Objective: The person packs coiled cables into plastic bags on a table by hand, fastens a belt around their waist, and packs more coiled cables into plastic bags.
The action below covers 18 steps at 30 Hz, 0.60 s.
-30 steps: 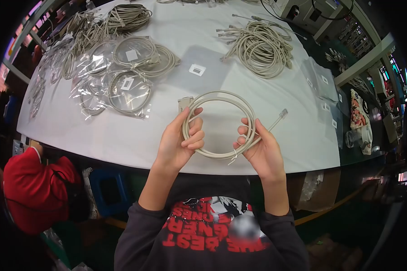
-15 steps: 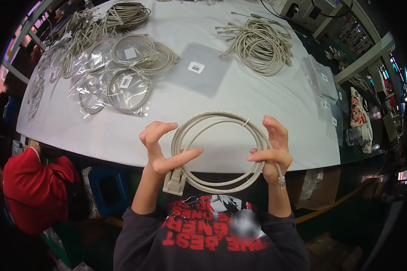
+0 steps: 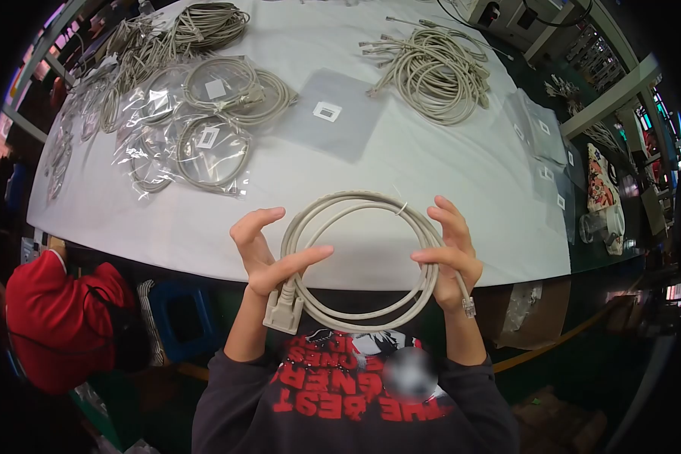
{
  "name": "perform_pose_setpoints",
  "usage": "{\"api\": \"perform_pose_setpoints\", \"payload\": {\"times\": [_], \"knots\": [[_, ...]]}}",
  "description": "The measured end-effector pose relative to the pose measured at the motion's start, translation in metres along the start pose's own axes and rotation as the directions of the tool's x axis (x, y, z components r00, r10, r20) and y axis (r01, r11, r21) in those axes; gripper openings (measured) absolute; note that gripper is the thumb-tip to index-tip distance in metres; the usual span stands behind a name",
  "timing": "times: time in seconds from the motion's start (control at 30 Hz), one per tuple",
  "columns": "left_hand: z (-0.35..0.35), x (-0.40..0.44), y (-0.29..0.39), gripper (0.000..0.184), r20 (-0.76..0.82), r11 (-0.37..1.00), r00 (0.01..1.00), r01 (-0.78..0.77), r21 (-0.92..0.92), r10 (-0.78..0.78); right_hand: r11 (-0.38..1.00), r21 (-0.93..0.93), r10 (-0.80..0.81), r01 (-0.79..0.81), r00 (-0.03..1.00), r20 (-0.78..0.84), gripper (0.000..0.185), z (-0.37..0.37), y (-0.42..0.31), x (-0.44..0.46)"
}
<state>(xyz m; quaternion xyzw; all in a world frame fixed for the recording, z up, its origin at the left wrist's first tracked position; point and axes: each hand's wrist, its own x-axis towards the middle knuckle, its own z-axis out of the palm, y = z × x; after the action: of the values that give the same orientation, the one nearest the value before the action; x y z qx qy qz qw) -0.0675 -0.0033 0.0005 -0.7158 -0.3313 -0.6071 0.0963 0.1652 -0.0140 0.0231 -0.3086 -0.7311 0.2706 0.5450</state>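
A coiled beige cable [image 3: 340, 197] is held up in front of me, above the table's near edge. My left hand [image 3: 263, 253] grips its left side, thumb across the inside of the loop and fingers curved outside. On the right side of the coil, my right hand [image 3: 455, 257] grips it in the same way. A wide D-shaped connector [image 3: 283, 312] hangs below my left hand. The clear modular plug [image 3: 469, 306] sticks out past my right hand. A thin white tie [image 3: 402, 207] binds the strands at the upper right.
Bagged coiled cables [image 3: 212, 140] lie at the left of the white table [image 3: 280, 178], beside a labelled flat plastic bag [image 3: 340, 125]. Loose cables [image 3: 439, 76] are heaped at the back right. A person in a red top [image 3: 60, 325] sits at the left; a blue stool [image 3: 178, 321] stands nearby.
Both hands and the coil have shifted slightly to the left, and the coil sits a little lower. The grip on it stays.
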Motion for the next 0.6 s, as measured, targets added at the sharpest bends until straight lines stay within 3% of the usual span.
{"api": "perform_pose_setpoints", "payload": {"times": [0.03,0.1,0.13,0.17,0.2,0.27,0.3,0.4,0.43,0.53,0.57,0.6], "knots": [[0.001,0.001,0.002,0.019,0.001,1.000,1.000,0.001,-0.001,-0.001,0.997,0.037,0.068,-0.068,0.998,-0.010,0.017,0.003,0.000,0.001],[0.001,0.004,0.006,0.018,0.202,0.925,0.951,0.282,-0.256,-0.234,0.988,0.074,0.136,-0.135,0.990,-0.019,0.016,0.008,0.001,0.001],[0.001,0.005,0.008,0.018,0.320,0.834,0.892,0.424,-0.353,-0.318,0.957,0.198,0.214,-0.211,0.977,0.005,0.015,0.011,0.003,0.001],[0.003,0.003,0.010,0.018,0.322,0.834,0.892,0.425,-0.353,-0.318,0.905,0.317,0.287,-0.284,0.957,0.038,0.014,0.013,0.004,0.000],[0.006,0.000,0.012,0.018,0.361,0.661,0.811,0.585,-0.470,-0.461,0.832,0.428,0.353,-0.353,0.932,0.081,0.013,0.015,0.004,0.000],[0.011,-0.007,0.013,0.020,0.494,0.194,0.573,0.758,-0.623,-0.653,0.828,0.407,0.368,-0.385,0.922,0.122,0.013,0.015,-0.001,-0.002],[0.013,-0.012,0.011,0.020,0.498,0.192,0.572,0.760,-0.621,-0.652,0.824,0.384,0.384,-0.417,0.909,0.164,0.012,0.015,-0.006,-0.004],[0.017,-0.023,0.004,0.023,0.674,-0.314,0.369,0.674,-0.668,-0.640,0.803,0.337,0.441,-0.491,0.871,0.217,0.011,0.018,-0.027,-0.004],[0.016,-0.023,0.004,0.023,0.676,-0.314,0.369,0.676,-0.666,-0.638,0.788,0.309,0.481,-0.533,0.846,0.231,0.011,0.021,-0.034,-0.002],[0.010,-0.018,0.006,0.023,0.784,-0.541,0.428,0.567,-0.621,-0.450,0.713,0.341,0.566,-0.613,0.790,0.235,0.011,0.029,-0.037,0.002],[0.009,-0.015,0.008,0.023,0.784,-0.541,0.428,0.568,-0.620,-0.449,0.648,0.404,0.608,-0.645,0.759,0.235,0.014,0.032,-0.036,0.004],[0.007,-0.011,0.009,0.024,0.822,-0.507,0.367,0.654,-0.562,-0.436,0.579,0.465,0.645,-0.669,0.725,0.240,0.018,0.034,-0.035,0.006]]}}
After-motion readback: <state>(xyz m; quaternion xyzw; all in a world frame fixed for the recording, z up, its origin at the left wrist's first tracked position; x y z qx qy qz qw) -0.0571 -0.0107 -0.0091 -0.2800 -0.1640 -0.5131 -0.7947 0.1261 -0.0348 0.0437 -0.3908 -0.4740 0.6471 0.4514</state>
